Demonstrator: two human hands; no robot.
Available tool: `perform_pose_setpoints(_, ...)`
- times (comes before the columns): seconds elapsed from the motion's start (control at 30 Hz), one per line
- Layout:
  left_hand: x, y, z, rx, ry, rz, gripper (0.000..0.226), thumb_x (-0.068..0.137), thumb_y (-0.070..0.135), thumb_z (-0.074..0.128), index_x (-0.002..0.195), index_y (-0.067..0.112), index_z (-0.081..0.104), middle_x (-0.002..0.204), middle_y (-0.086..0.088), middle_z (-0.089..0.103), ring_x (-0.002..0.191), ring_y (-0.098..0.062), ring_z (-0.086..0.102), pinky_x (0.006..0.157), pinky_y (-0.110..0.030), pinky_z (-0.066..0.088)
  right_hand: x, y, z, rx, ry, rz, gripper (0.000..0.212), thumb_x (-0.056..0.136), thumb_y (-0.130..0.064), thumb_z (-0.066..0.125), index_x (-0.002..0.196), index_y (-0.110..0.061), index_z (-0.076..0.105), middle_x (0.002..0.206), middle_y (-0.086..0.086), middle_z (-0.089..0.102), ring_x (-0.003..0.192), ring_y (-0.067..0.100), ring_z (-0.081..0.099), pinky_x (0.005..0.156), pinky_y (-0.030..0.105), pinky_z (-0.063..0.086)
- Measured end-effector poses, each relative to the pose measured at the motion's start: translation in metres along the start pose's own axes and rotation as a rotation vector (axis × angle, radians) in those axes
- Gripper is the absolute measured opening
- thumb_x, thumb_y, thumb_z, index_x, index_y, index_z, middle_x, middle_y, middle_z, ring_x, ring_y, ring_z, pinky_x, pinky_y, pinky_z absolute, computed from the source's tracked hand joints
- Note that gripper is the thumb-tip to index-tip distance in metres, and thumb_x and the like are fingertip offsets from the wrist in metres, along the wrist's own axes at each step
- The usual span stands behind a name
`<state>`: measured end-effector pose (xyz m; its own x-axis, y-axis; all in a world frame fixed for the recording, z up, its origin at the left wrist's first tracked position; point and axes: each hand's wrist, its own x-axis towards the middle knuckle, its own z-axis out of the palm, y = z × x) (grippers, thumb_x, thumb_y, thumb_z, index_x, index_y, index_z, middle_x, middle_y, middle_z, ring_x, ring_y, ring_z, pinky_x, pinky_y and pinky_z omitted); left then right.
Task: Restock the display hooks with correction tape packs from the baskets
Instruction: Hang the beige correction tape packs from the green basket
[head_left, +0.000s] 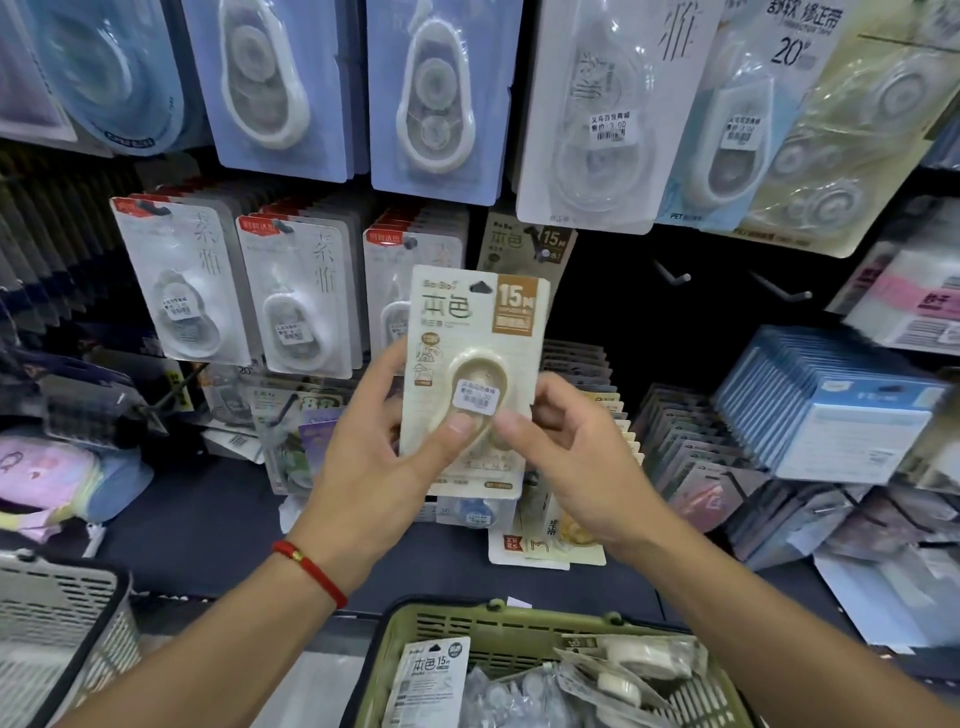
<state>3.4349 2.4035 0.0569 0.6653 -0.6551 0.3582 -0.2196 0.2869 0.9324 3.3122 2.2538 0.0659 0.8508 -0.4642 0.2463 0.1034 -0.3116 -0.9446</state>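
A beige correction tape pack (475, 332) marked 15M is held upright in front of the display. My left hand (384, 457) grips its lower left edge, thumb pressed on the blister near the price sticker. My right hand (561, 462) pinches its lower right side. A matching beige pack (524, 244) hangs on a hook just behind and above it. Two bare hooks (672, 274) (784, 291) stick out to the right. Below, a green basket (524, 623) holds another beige pack (428, 675) and several clear-wrapped packs.
White packs (296, 296) hang in rows at left, blue and clear packs (436, 93) above. Stacks of blue packs (836, 400) stand at right. A grey basket (57, 613) sits lower left. Loose packs (545, 535) lie on the dark shelf.
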Motion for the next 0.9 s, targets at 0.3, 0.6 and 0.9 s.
perform_pose_setpoints(0.3,-0.002,-0.002,0.009,0.084,-0.059,-0.060,0.082,0.090,-0.006,0.076,0.153,0.035,0.045,0.125,0.006,0.073,0.109,-0.013,0.072,0.088,-0.020,0.058,0.005,-0.009,-0.019,0.054,0.248,-0.073,0.016,0.105,-0.024,0.062,0.119,-0.018,0.066,0.106,-0.004,0.080,0.093,0.008,0.076,0.073,0.020,0.058)
perform_pose_setpoints(0.6,-0.001,0.007,0.010,-0.005,-0.106,-0.069,0.078,0.084,-0.006,0.081,0.151,0.024,0.054,0.138,0.004,0.068,0.116,-0.020,0.070,0.091,-0.026,0.059,0.003,-0.013,-0.014,0.136,0.342,-0.095,0.020,0.104,-0.032,0.064,0.109,-0.013,0.068,0.088,-0.004,0.077,0.083,0.016,0.074,0.071,0.034,0.059)
perform_pose_setpoints(0.9,0.009,-0.004,0.002,0.511,0.019,0.079,0.062,0.091,0.005,0.072,0.147,0.030,0.057,0.131,0.013,0.064,0.120,-0.004,0.061,0.110,-0.031,0.051,0.048,0.027,-0.021,-0.074,0.427,0.005,0.020,0.104,-0.047,0.059,0.112,-0.030,0.065,0.100,0.004,0.077,0.092,0.023,0.073,0.074,0.045,0.056)
